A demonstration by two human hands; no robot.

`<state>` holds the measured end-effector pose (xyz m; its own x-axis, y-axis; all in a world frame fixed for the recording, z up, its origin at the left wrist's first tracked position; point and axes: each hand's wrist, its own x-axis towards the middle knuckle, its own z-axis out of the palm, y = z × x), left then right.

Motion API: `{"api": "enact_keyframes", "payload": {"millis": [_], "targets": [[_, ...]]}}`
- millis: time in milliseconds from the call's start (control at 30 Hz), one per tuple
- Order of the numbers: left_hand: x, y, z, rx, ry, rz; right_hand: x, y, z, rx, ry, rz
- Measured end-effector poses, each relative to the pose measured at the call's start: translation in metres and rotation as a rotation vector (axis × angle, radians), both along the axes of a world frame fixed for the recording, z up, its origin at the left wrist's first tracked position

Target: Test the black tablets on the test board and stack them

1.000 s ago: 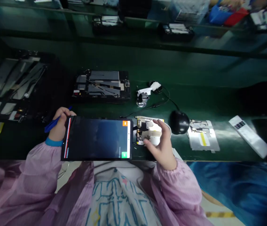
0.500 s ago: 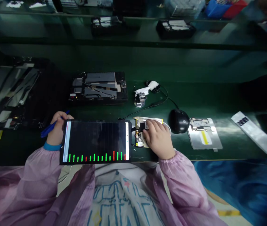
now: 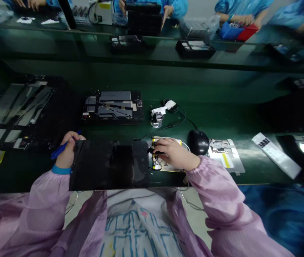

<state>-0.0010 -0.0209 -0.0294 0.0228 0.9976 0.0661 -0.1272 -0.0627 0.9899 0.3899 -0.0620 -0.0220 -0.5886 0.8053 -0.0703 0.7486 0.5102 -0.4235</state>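
Observation:
My left hand point(image 3: 65, 153) is closed around a blue pen-like tool point(image 3: 59, 151), at the left edge of a display panel point(image 3: 93, 164). The panel lies along the bench's front edge with its screen dark, showing a reflection. To its right, my right hand point(image 3: 175, 153) reaches over a circuit board point(image 3: 156, 162) on a metal plate. Its thumb and fingers pinch a black flex cable point(image 3: 157, 152) beside the panel's right edge. The fingertips partly hide the joint between cable and board.
Behind are an opened tablet housing point(image 3: 114, 105), a shiny metal stand point(image 3: 156, 119) and a thin cable. A black mouse-like device point(image 3: 198, 142), a metal plate point(image 3: 228, 157) and a white strip point(image 3: 276, 155) lie rightward. Stacked housings point(image 3: 18, 110) stand left. Co-workers' hands show beyond the shelf.
The panel's screen has gone from lit, with green and red bars, to dark. My right hand has shifted left, from lying on the board to pinching the flex cable. The view has tilted up.

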Motion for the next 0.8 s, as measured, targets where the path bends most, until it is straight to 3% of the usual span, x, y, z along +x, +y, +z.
{"api": "enact_keyframes", "payload": {"millis": [200,367,500,600,800], "targets": [[0.002,-0.003,0.01,-0.038,0.027,0.039,-0.011,0.026,0.02,-0.185,-0.179,0.118],[-0.001,-0.004,0.007,-0.039,0.02,0.037,-0.025,0.029,0.024,-0.187,-0.269,0.121],[-0.003,-0.005,0.007,-0.008,0.04,0.016,-0.029,0.02,0.017,-0.097,-0.267,0.01],[-0.002,-0.006,0.01,-0.018,0.033,0.024,-0.022,0.005,0.005,-0.012,-0.108,-0.085],[0.001,-0.01,0.017,-0.019,0.018,0.042,-0.019,-0.045,-0.028,0.252,0.172,-0.557]]}}
